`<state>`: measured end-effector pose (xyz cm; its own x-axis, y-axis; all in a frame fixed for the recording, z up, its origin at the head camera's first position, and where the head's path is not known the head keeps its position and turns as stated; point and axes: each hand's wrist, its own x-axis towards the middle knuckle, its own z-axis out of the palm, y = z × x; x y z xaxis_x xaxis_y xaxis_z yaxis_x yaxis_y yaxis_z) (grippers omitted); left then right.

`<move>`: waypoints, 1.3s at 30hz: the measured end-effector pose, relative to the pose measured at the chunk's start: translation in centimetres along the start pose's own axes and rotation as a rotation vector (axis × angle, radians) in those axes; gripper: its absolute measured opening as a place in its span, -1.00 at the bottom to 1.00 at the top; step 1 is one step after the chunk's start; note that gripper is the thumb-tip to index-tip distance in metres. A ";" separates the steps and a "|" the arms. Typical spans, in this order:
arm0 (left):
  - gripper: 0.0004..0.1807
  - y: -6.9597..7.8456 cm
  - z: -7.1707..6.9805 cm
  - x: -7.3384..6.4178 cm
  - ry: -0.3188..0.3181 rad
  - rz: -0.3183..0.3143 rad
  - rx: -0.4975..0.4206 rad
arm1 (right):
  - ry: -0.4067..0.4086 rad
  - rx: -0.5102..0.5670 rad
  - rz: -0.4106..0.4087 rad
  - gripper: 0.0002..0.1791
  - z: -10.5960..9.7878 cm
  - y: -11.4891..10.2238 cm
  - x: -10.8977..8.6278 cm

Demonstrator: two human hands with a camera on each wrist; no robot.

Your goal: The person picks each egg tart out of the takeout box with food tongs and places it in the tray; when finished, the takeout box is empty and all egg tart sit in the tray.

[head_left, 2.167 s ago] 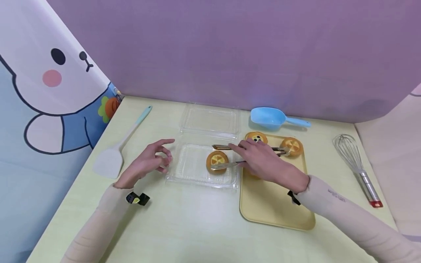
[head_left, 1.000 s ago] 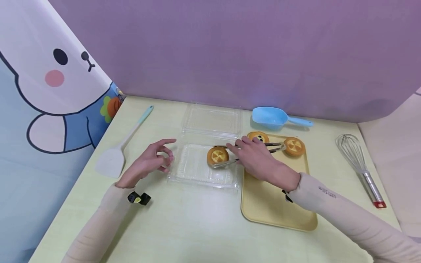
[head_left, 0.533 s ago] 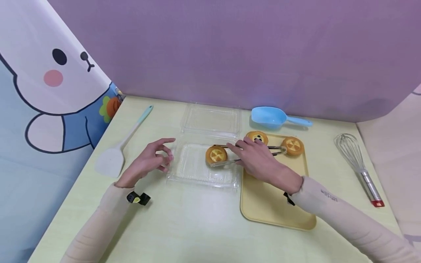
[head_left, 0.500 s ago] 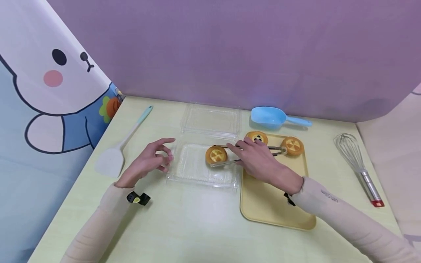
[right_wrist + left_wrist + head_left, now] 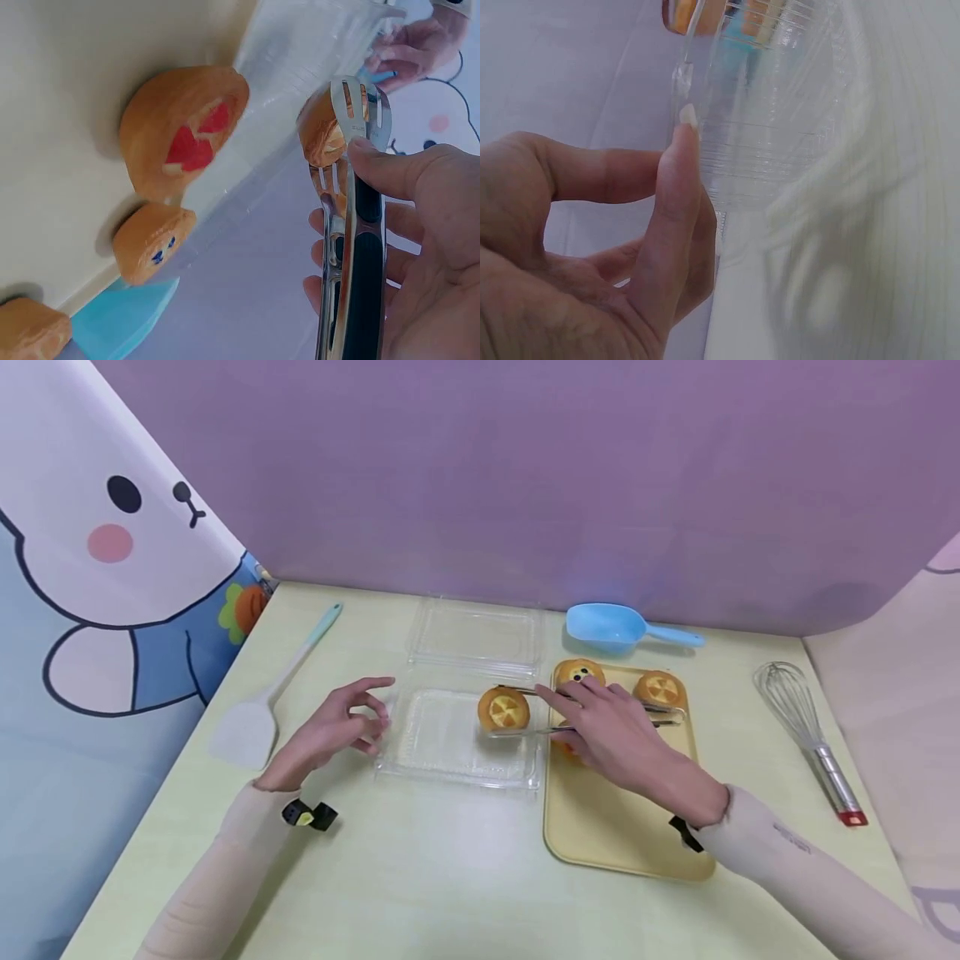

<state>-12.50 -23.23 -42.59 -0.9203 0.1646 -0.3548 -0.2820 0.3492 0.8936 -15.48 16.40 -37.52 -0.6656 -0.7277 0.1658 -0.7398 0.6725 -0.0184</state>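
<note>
My right hand (image 5: 618,727) grips metal tongs (image 5: 364,255) with dark handle inlays. Between the tong tips is a round golden tart (image 5: 504,708) with a yellow wedge pattern. It is over the right part of a clear plastic container (image 5: 435,739); the head view suggests it is raised off the base. My left hand (image 5: 337,722), fingers bent, is at the container's left edge. In the left wrist view its fingertips (image 5: 682,142) meet the clear rim and seem to pinch it. Right of the container, more tarts (image 5: 660,689) sit on a yellow tray (image 5: 622,827), one partly hidden under my right hand.
The container's open lid (image 5: 476,635) lies behind its base. A blue scoop (image 5: 607,625) is behind the tray. On the far right lies a whisk (image 5: 813,735), and on the far left a white spatula (image 5: 247,731) with a mint handle. A purple wall backs the table.
The tong tips have come in around the tart. It has shifted back and slightly right over the container, and my right hand has moved right. The left hand stays at the container's edge.
</note>
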 end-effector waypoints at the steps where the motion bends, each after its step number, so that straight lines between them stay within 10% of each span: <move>1: -0.17 0.0 -0.1 0.0 -0.001 0.001 0.000 | 0.006 0.005 0.007 -0.31 -0.3 0.0 -0.2; 16: -0.18 -0.7 -0.8 0.4 -0.058 0.032 -0.059 | 0.122 -0.015 0.130 -0.29 -3.3 3.4 -5.8; 39: -0.15 -1.2 -1.2 0.4 -0.111 0.052 -0.099 | 0.032 -0.045 0.290 -0.28 -2.5 8.7 -14.1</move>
<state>-12.87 -24.66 -43.48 -0.9005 0.2828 -0.3303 -0.2648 0.2460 0.9324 -12.28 32.91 -37.51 -0.8447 -0.4999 0.1912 -0.5135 0.8577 -0.0262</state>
